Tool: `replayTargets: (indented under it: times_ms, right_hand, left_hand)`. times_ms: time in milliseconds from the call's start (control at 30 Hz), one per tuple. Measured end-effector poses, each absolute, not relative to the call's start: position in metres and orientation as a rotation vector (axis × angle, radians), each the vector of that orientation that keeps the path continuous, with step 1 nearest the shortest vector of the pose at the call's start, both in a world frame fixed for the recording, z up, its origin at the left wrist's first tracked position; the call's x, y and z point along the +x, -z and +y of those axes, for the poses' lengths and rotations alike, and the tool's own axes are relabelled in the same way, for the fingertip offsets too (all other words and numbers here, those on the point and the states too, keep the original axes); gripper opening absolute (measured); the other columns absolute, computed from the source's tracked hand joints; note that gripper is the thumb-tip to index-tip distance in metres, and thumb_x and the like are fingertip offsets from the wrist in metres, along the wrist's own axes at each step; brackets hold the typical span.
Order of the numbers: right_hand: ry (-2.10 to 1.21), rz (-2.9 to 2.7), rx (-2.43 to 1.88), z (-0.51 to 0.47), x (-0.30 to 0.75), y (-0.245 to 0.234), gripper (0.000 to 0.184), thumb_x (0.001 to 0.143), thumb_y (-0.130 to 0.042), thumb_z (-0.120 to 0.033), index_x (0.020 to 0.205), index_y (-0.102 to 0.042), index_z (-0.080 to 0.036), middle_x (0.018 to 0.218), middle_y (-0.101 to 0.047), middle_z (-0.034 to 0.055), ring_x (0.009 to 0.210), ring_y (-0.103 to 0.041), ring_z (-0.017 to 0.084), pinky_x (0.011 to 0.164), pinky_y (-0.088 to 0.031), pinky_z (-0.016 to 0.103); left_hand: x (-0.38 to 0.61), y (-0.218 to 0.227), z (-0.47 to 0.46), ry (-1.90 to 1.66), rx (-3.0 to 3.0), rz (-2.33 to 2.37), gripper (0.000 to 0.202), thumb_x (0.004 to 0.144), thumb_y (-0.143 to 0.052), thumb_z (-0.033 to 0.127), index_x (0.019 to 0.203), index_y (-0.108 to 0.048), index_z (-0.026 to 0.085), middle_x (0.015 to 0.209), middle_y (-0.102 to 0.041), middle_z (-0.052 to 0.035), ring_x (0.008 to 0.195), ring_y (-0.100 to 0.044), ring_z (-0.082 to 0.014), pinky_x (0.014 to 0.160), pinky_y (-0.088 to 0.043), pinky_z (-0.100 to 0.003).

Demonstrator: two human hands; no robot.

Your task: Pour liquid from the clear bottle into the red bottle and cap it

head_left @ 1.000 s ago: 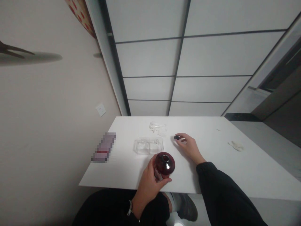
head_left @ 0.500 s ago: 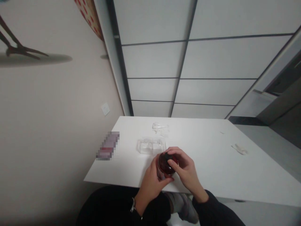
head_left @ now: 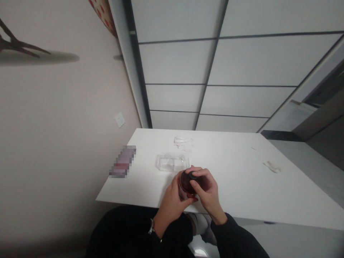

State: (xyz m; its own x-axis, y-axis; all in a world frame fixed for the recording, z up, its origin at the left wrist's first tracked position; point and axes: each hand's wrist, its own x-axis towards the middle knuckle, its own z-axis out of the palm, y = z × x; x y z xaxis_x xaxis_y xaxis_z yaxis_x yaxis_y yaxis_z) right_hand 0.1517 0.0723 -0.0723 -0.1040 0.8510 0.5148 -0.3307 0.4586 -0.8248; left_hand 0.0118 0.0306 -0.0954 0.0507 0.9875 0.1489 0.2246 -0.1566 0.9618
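Near the table's front edge, a small round jar with clear sides and a dark red, see-through top (head_left: 185, 183) is between my two hands. My left hand (head_left: 170, 199) wraps round its side and base, closed on it. From above, my right hand (head_left: 209, 190) pinches the black knob (head_left: 192, 174) on the top with thumb and fingers. Part of the jar is hidden behind my fingers. Just beyond my hands lies a clear plastic packaging tray (head_left: 172, 165) with moulded hollows.
Behind the tray lie clear plastic pieces (head_left: 182, 141) on the white table (head_left: 231, 168). Toward the right is a crumpled, pale see-through scrap (head_left: 272, 167). A pixelated purple item (head_left: 123, 161) is at the left edge, beside the wall.
My right hand has shifted slightly left and turned on the knob, its fingers now more curled over it. The left hand keeps its hold. The whole view has moved a little.
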Motion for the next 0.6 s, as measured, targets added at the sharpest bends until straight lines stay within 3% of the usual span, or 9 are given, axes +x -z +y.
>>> replayTargets:
  times_ms: [100,233,333,433,500,600]
  right_hand:
    - [-1.047,-1.253,-0.559,0.0719,0.15,0.0739,0.02,0.092,-0.081,-0.03,0.104,-0.065,-0.029,0.098,-0.065,0.0002,0.1,-0.069,0.019,0.101,-0.053,0.038]
    - [-1.042,-1.289,-0.663,0.0732,0.1531,0.0759,0.043,0.087,-0.083,-0.038,0.126,-0.066,-0.032,0.101,-0.056,0.001,0.101,-0.066,0.022,0.095,-0.055,0.038]
    - [-0.998,-1.375,-0.727,0.0749,0.1541,0.0777,0.031,0.087,-0.082,-0.044,0.109,-0.071,-0.025,0.112,-0.056,0.0063,0.107,-0.063,0.025,0.095,-0.055,0.04]
    - [-1.017,-1.283,-0.682,0.0754,0.1528,0.0797,0.032,0.085,-0.084,-0.044,0.089,-0.059,-0.025,0.112,-0.056,0.0052,0.102,-0.066,0.023,0.093,-0.056,0.04]
    - [-1.029,-1.272,-0.666,0.0753,0.153,0.0798,0.032,0.084,-0.085,-0.044,0.095,-0.06,-0.026,0.116,-0.057,0.0056,0.1,-0.066,0.023,0.092,-0.056,0.04]
    - [-0.992,-1.416,-0.718,0.0759,0.1561,0.0782,0.029,0.09,-0.079,-0.046,0.111,-0.072,-0.027,0.131,-0.057,0.01,0.117,-0.062,0.028,0.101,-0.051,0.043]
  left_hand:
    - [0.012,0.0934,0.0307,-1.184,1.507,1.247,0.087,0.075,-0.085,0.012,0.151,-0.044,0.025,0.156,-0.058,-0.0113,0.144,-0.056,-0.0303,0.123,-0.043,-0.049]
    - [0.0114,0.0951,0.0304,-1.161,1.494,1.292,0.088,0.074,-0.086,0.012,0.151,-0.045,0.024,0.154,-0.059,-0.0121,0.142,-0.058,-0.0316,0.121,-0.046,-0.05]
    - [0.011,0.0969,0.0302,-1.156,1.488,1.311,0.088,0.074,-0.086,0.015,0.151,-0.044,0.023,0.154,-0.059,-0.014,0.143,-0.058,-0.0334,0.12,-0.046,-0.052]
    - [0.0112,0.0973,0.0301,-1.16,1.486,1.303,0.088,0.074,-0.086,0.016,0.151,-0.044,0.023,0.153,-0.06,-0.0137,0.142,-0.058,-0.0337,0.121,-0.045,-0.052]
    - [0.0114,0.0977,0.0301,-1.16,1.493,1.299,0.088,0.074,-0.086,0.016,0.151,-0.044,0.024,0.153,-0.06,-0.0133,0.142,-0.059,-0.0337,0.12,-0.046,-0.052]
    - [0.0115,0.0988,0.0302,-1.164,1.495,1.324,0.087,0.074,-0.087,0.017,0.15,-0.045,0.023,0.152,-0.06,-0.0141,0.14,-0.06,-0.0343,0.12,-0.046,-0.053]
